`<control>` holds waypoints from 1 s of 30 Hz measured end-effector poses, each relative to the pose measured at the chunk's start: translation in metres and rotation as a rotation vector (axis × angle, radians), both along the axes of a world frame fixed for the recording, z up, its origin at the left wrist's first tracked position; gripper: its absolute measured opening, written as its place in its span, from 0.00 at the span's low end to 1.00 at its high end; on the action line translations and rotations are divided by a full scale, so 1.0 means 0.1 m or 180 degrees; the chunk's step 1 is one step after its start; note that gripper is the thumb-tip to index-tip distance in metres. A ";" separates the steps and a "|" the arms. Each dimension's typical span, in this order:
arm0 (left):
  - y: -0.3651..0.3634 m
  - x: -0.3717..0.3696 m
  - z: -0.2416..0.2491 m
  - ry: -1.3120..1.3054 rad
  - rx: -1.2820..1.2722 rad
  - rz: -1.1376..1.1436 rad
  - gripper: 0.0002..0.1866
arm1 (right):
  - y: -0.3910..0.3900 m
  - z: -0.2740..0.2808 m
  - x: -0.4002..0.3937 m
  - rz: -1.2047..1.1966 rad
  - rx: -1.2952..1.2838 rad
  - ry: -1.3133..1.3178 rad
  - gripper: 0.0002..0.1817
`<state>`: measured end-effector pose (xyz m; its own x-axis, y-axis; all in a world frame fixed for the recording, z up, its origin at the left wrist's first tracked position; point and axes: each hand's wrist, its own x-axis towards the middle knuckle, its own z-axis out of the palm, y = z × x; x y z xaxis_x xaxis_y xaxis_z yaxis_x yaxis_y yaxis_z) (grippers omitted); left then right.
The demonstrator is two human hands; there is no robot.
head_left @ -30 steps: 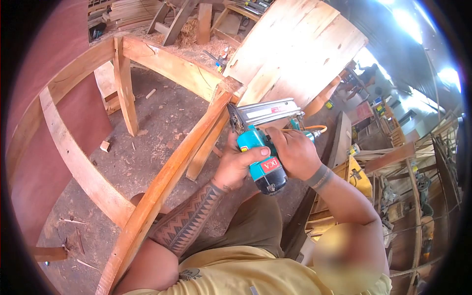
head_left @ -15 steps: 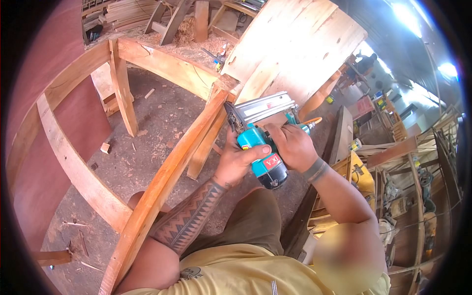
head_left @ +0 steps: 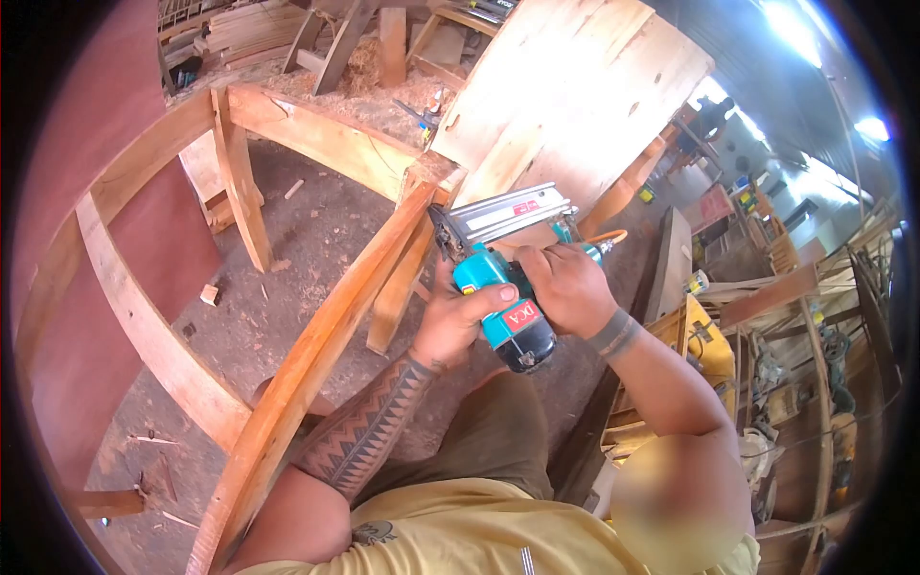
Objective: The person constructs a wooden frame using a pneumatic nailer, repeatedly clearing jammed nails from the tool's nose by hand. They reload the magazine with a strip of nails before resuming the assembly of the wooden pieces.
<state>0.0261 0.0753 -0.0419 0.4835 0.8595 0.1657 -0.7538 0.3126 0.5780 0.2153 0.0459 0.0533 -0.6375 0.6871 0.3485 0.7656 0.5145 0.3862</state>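
Observation:
A teal and black nail gun (head_left: 525, 347) with a silver magazine (head_left: 513, 213) lies across both hands, its red label facing up. My left hand (head_left: 448, 314) is wrapped round the gun's body, thumb over the teal housing. At the handle, my right hand (head_left: 567, 286) has its fingers closed, and an orange air hose (head_left: 609, 236) leads off behind it. The gun's nose overlaps the upper end of a long wooden rail (head_left: 321, 359) in this view. That rail belongs to a curved wooden frame (head_left: 158, 321) on my left.
A wide panel of pale boards (head_left: 565, 86) rises ahead. Wood shavings and offcuts such as a small block (head_left: 209, 294) litter the floor. On the right stand a yellow box (head_left: 707, 345) and tools among timber. Another person (head_left: 709, 117) is far back at the right.
The nail gun has tilted slightly in both hands, its nose shifting a little left toward the rail. Both hands keep their hold.

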 end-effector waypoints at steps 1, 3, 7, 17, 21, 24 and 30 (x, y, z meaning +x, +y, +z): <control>0.01 0.00 -0.01 -0.0022 0.0030 0.0009 0.43 | -0.02 0.00 -0.03 -0.0041 0.0001 0.0100 0.32; 0.01 -0.01 -0.05 -0.0066 0.0063 0.0025 0.43 | -0.12 -0.03 -0.14 -0.0124 -0.0024 0.0302 0.36; -0.06 -0.12 -0.06 0.0649 0.0785 0.0260 0.41 | -0.29 -0.33 -0.10 0.0006 -0.0266 0.1125 0.44; 0.17 -0.34 -0.33 0.1795 0.1890 0.0554 0.33 | -1.01 -1.13 -0.38 -0.0410 -0.1048 0.4255 0.40; -0.06 -0.23 -0.36 0.0748 0.1414 -0.0093 0.38 | -1.19 -1.53 -0.31 -0.0232 -0.1363 0.4645 0.41; -0.03 -0.31 -0.41 0.0762 0.1870 -0.0045 0.37 | -1.27 -1.48 -0.35 -0.0144 -0.1624 0.4750 0.39; -0.22 -0.24 -0.40 0.0879 0.1857 0.0371 0.38 | -1.32 -1.66 -0.31 -0.0506 -0.1943 0.4971 0.32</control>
<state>0.0020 0.0532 -0.0814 0.4843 0.7154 0.5037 -0.5633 -0.1855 0.8051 0.1846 -0.0859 -0.1129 0.1205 0.9697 0.2127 0.2516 0.1774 -0.9514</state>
